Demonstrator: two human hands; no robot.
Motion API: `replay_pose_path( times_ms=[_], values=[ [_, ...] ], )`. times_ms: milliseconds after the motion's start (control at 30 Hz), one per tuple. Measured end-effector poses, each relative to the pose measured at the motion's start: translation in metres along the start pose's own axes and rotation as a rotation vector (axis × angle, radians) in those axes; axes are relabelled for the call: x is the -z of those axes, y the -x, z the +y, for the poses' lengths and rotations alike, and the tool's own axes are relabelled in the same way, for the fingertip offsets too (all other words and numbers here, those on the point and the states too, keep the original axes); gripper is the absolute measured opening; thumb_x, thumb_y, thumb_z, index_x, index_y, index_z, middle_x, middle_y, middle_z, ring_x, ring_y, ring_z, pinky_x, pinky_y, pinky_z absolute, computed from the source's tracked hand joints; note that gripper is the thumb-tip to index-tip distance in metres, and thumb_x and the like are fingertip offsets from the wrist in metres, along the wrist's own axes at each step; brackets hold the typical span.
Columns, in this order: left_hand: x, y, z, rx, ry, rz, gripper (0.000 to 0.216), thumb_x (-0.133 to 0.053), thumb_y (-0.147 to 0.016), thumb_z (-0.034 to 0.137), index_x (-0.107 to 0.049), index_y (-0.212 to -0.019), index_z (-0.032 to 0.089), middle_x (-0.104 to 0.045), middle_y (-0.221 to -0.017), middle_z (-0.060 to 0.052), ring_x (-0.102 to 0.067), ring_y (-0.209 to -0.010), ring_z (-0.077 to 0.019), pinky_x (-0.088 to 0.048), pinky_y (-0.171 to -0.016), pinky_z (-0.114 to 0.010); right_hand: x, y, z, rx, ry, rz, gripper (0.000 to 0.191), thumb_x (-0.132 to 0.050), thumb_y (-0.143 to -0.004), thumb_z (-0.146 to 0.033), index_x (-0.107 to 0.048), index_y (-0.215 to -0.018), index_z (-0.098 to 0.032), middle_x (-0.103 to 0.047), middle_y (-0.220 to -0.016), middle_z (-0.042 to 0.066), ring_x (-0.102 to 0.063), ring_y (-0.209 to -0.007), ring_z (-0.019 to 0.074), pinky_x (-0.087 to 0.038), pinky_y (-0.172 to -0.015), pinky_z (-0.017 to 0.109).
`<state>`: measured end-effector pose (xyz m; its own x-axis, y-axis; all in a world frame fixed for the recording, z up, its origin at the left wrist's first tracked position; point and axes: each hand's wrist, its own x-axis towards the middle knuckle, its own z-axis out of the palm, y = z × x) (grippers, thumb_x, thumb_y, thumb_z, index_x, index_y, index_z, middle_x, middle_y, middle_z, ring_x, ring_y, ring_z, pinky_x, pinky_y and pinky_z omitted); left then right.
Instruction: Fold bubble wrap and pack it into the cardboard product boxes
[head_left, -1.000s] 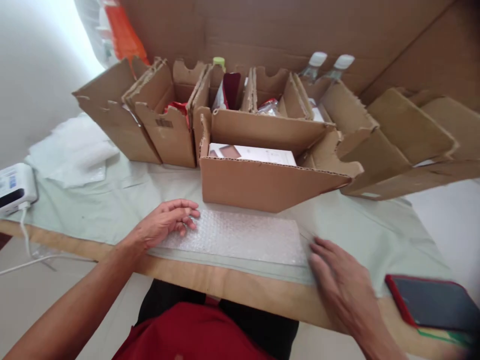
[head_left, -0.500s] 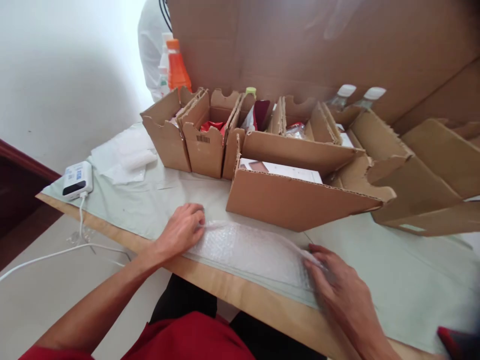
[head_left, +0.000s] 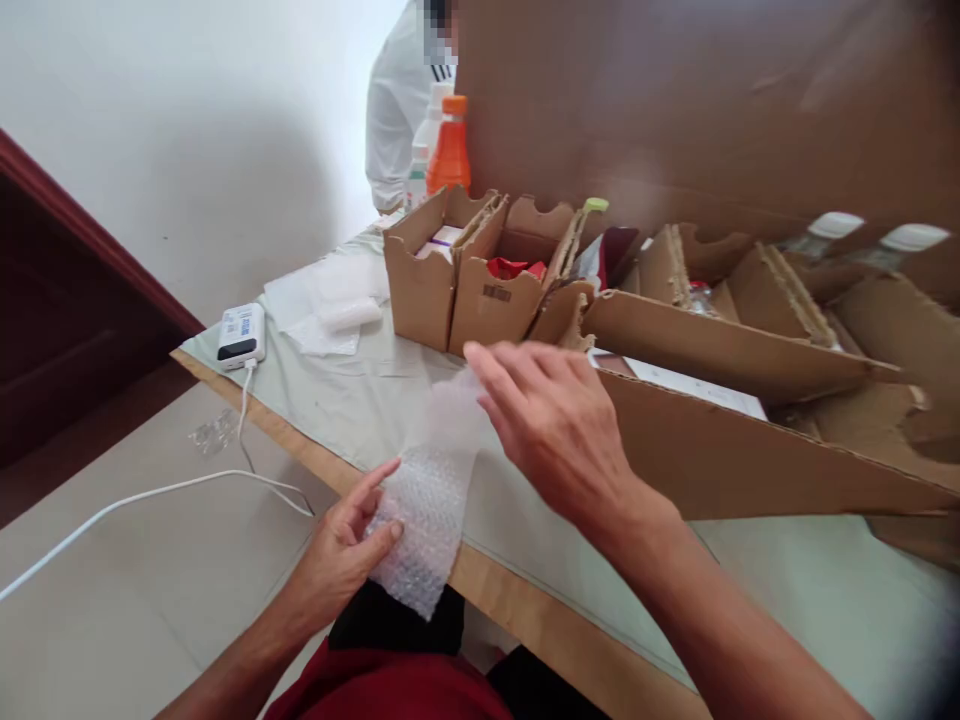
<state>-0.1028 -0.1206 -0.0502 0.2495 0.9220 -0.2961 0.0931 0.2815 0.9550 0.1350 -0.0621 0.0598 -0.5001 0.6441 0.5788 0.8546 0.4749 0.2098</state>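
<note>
Bubble-wrap strip at near ctr, near end overhanging edge of table. L hand holds near end, thumb on top; R hand at far end, fingers bent & close tog., pinch can't be confirmed. Front cardboard bin stands just R of strip, partly behind R hand; row of bins beyond. Far L: wrap sheets, orange bottle, co-worker's white sleeve. L: white device, cabled, blue print illegible. Barcode on one bin, digits unreadable. Strip clear, dimpled, approx. rect.; bins brown corrugated, edges rough-cut, notched.
</note>
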Motion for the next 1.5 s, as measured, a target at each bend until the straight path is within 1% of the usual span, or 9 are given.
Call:
replay_pose_path(
  times_ms=[100,300,400,533,667,967,1200,1433,1500],
  values=[
    [-0.001,0.002,-0.003,0.125,0.155,-0.026,0.071,-0.075,-0.078,0.055,-0.061,-0.137,0.020,-0.064,-0.087,-0.002,-0.057,-0.072,-0.0147,-0.050,-0.068,-0.029,-0.012,0.000,0.003,-0.053,-0.106,0.005,0.050,-0.052,-0.097,-0.013,-0.048,-0.145,-0.021,-0.055,-0.149,0.016,-0.052,-0.135,0.0333,-0.045,-0.103,0.051],
    [0.011,-0.001,0.005,0.261,0.408,-0.147,0.059,-0.077,-0.067,0.044,-0.072,-0.119,0.017,-0.067,-0.087,-0.007,-0.060,-0.071,-0.0165,-0.052,-0.064,-0.030,-0.016,0.111,-0.033,-0.077,-0.384,-0.335,0.066,-0.050,-0.083,-0.009,-0.045,-0.149,-0.019,-0.061,-0.140,0.019,-0.063,-0.119,0.0322,-0.057,-0.087,0.049],
    [0.015,-0.002,0.010,0.284,0.495,-0.291,0.065,-0.074,-0.061,0.033,-0.069,-0.124,0.018,-0.068,-0.095,-0.009,-0.063,-0.074,-0.0205,-0.058,-0.062,-0.035,-0.026,0.135,-0.068,-0.188,-0.598,-0.262,0.071,-0.051,-0.080,-0.006,-0.043,-0.149,-0.020,-0.067,-0.132,0.015,-0.066,-0.115,0.0273,-0.057,-0.090,0.045],
    [0.018,-0.001,0.011,0.182,0.155,-0.305,0.071,-0.069,-0.072,0.029,-0.054,-0.141,0.022,-0.068,-0.089,-0.004,-0.063,-0.068,-0.0170,-0.055,-0.061,-0.031,-0.038,0.118,-0.090,-0.585,-0.871,-0.147,0.045,-0.051,-0.089,-0.012,-0.059,-0.132,-0.024,-0.075,-0.093,0.004,-0.071,-0.083,0.0200,-0.058,-0.076,0.034],
    [0.015,-0.004,0.009,-0.012,-0.352,-0.123,0.034,-0.061,-0.088,0.040,-0.069,-0.113,0.019,-0.062,-0.072,0.001,-0.056,-0.064,-0.0145,-0.047,-0.061,-0.027,-0.044,0.102,-0.085,-0.909,-1.105,-0.311,0.036,-0.055,-0.093,-0.027,-0.062,-0.128,-0.020,-0.069,-0.073,-0.001,-0.064,-0.061,0.0164,-0.054,-0.059,0.028],
    [0.006,-0.026,0.012,-0.057,-0.831,-0.034,0.030,-0.047,-0.092,0.037,-0.066,-0.075,0.021,-0.066,-0.065,-0.001,-0.059,-0.063,-0.0181,-0.037,-0.061,-0.029,-0.040,0.130,-0.080,-0.666,-0.522,0.005,0.047,-0.061,-0.094,-0.021,-0.051,-0.140,-0.022,-0.073,-0.111,0.011,-0.069,-0.098,0.0248,-0.057,-0.082,0.041],
    [0.008,-0.029,0.009,-0.100,-0.941,-0.031,0.025,-0.052,-0.095,0.034,-0.069,-0.081,0.021,-0.069,-0.064,0.000,-0.062,-0.059,-0.0182,-0.038,-0.058,-0.029,-0.040,0.125,-0.093,-0.309,-0.499,-0.206,0.029,-0.056,-0.093,-0.010,-0.065,-0.118,-0.020,-0.069,-0.132,0.012,-0.062,-0.124,0.0312,-0.052,-0.093,0.049],
    [0.016,-0.004,-0.001,-0.783,-0.935,-0.028,0.035,-0.065,-0.092,0.022,-0.062,-0.127,0.019,-0.068,-0.128,-0.013,-0.060,-0.123,-0.0283,-0.047,-0.103,-0.041,-0.043,0.119,-0.089,-0.420,-0.641,-0.125,0.025,-0.051,-0.097,-0.006,-0.067,-0.110,-0.021,-0.078,-0.104,0.005,-0.071,-0.097,0.0209,-0.053,-0.084,0.038],
    [0.012,-0.005,-0.003,-0.843,-0.920,-0.062,0.029,-0.061,-0.094,0.013,-0.064,-0.122,0.021,-0.072,-0.117,-0.009,-0.061,-0.118,-0.0254,-0.047,-0.102,-0.039,-0.042,0.118,-0.087,-0.465,-0.696,-0.137,0.023,-0.051,-0.098,-0.008,-0.066,-0.109,-0.021,-0.077,-0.097,0.004,-0.071,-0.087,0.0193,-0.054,-0.078,0.035]
  ],
)
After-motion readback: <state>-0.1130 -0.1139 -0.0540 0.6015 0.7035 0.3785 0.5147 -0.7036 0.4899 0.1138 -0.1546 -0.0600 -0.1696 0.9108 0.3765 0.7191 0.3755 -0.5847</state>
